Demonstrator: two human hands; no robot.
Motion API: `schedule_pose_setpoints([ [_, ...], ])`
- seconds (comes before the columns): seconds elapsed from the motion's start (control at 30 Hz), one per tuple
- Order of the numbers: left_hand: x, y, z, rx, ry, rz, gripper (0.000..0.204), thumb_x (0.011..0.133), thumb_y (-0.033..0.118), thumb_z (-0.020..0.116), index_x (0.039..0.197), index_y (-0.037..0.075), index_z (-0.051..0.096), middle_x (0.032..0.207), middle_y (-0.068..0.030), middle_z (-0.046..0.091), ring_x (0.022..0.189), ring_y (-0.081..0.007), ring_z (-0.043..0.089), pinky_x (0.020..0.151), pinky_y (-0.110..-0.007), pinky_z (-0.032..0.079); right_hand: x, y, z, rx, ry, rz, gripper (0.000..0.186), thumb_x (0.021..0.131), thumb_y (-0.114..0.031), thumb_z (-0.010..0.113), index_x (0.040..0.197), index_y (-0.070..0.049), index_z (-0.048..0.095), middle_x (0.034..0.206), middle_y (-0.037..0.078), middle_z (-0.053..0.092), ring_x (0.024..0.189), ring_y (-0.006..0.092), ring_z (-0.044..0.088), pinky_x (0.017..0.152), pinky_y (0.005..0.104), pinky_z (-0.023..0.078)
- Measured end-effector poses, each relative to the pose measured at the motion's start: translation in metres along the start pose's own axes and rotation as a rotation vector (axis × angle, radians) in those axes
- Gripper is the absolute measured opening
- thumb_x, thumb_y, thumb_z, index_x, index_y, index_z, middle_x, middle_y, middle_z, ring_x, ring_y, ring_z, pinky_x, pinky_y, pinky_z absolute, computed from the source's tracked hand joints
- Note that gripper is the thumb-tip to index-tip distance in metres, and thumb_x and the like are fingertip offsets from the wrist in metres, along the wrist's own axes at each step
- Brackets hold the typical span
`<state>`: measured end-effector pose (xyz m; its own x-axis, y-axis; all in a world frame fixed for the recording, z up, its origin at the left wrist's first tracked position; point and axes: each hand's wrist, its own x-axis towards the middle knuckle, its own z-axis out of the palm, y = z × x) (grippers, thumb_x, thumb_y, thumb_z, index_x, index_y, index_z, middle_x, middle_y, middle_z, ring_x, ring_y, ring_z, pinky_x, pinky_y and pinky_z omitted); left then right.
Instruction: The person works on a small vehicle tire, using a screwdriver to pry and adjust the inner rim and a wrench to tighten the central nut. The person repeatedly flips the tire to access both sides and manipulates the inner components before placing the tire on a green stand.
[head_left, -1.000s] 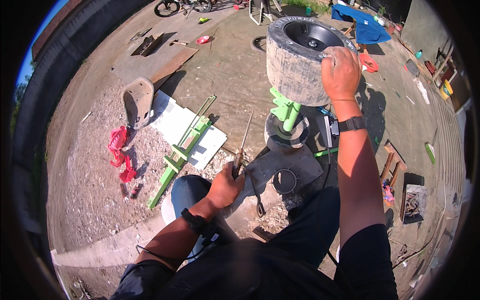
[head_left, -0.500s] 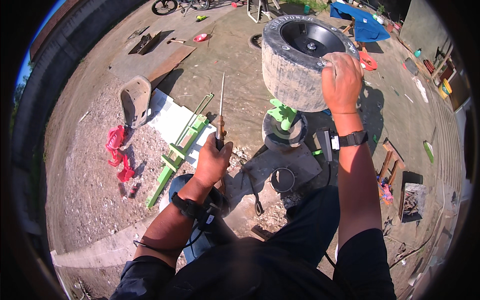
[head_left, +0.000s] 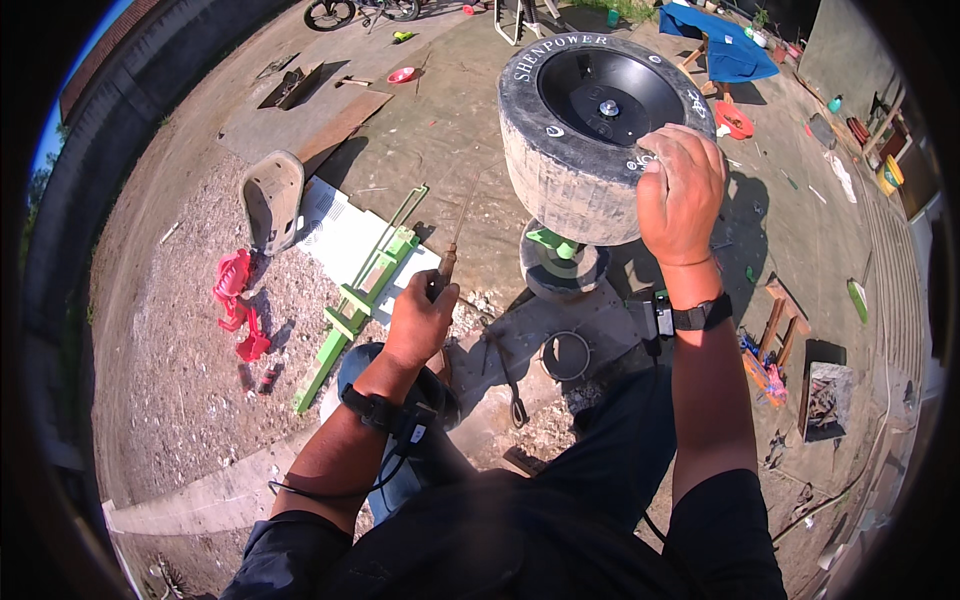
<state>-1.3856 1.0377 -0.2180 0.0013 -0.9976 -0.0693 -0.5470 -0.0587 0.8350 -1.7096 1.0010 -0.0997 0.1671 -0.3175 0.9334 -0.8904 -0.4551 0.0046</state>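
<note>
My left hand (head_left: 420, 322) is closed around the handle of a screwdriver (head_left: 449, 262), whose long thin shaft points up and away. My right hand (head_left: 684, 196) grips the near right edge of a wide black wheel (head_left: 568, 188). Dried mud covers its tread, and a metal nut sits at the centre of its dished hub. The wheel is tilted, with its upper face turned partly toward me. Beneath it, partly hidden, is a bright green bracket (head_left: 553, 243) on top of a second dark wheel (head_left: 563, 284) that lies flat on the ground.
Left of my hands, a green metal frame (head_left: 350, 318) lies across a white board (head_left: 342, 240). Beyond are a grey plastic seat (head_left: 271, 203) and red plastic parts (head_left: 233, 275). Between my knees lies a round ring (head_left: 565, 357). A small wooden stool (head_left: 781, 322) stands at right.
The wheel has shifted slightly left and toward me, its face tipping more into view, with my right hand on it. The screwdriver has swung to the right and lower.
</note>
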Motion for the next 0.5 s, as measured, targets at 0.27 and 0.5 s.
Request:
schedule_pose_setpoints([
  [0.27,-0.005,-0.024,0.006,0.076,-0.092,-0.052,0.05,0.089,0.032,0.065,0.121,-0.006,0.058,0.097,-0.0239,0.07,0.091,-0.0335,0.069,0.083,-0.039,0.052,-0.007,-0.007,-0.009,0.045,-0.015,-0.017,0.02,0.077,-0.01,0.055,0.094,-0.003,0.064,0.098,0.012,0.063,0.101,0.0328,0.058,0.091,0.0446,0.046],
  [0.5,-0.017,-0.045,0.027,0.171,-0.166,0.022,0.045,0.089,0.023,0.064,0.124,-0.005,0.058,0.096,-0.0213,0.07,0.088,-0.0279,0.069,0.08,-0.035,0.053,-0.011,-0.012,-0.014,0.103,-0.034,0.029,0.023,0.081,-0.011,0.052,0.097,-0.001,0.066,0.099,0.015,0.065,0.102,0.0355,0.061,0.093,0.0447,0.046],
])
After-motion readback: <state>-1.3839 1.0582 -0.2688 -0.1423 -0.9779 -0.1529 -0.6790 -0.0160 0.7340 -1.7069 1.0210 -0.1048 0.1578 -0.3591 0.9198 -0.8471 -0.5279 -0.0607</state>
